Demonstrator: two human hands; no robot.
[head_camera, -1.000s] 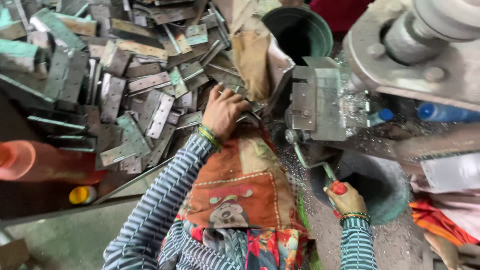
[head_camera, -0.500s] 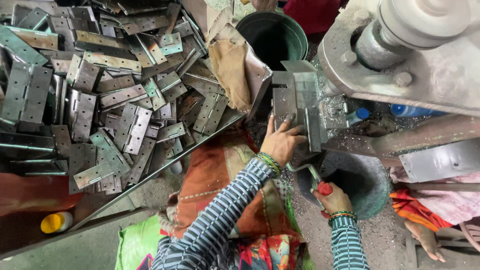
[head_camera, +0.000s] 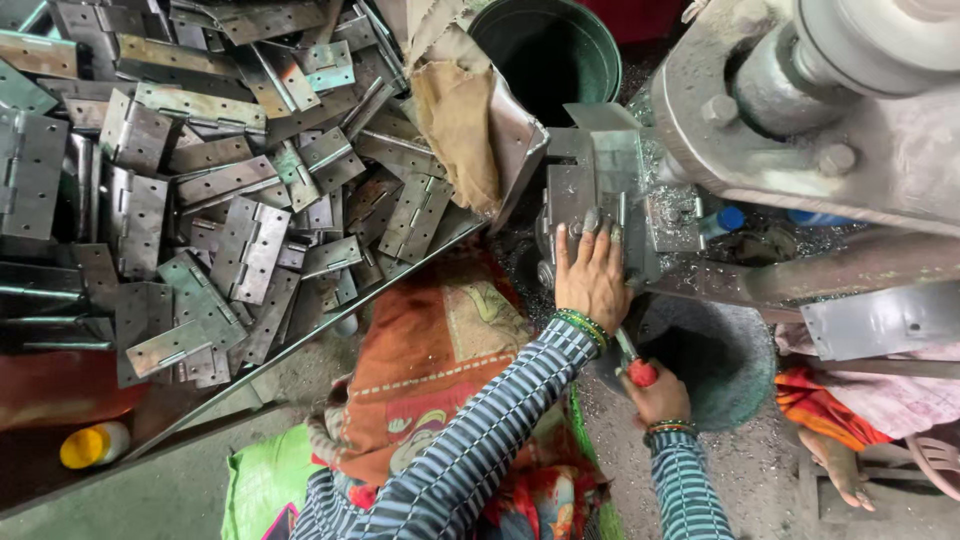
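Left hand (head_camera: 592, 275) laid flat on the grey metal press fixture (head_camera: 590, 195), fingers (head_camera: 590, 222) spread narrow and pressed against its face, green bangles at the wrist. Right hand (head_camera: 660, 392) nearer, just right of the left forearm, closed around a red-tipped lever handle (head_camera: 640, 372). Beside both, to the right, a dark round bucket (head_camera: 725, 350). Far left, a tray (head_camera: 300, 345) heaped with grey metal hinges (head_camera: 250, 245). Brown cloth (head_camera: 458, 125) draped over the tray's right edge. Green bucket (head_camera: 545, 45) at the far side. Yellow-capped bottle (head_camera: 92, 445) near left.
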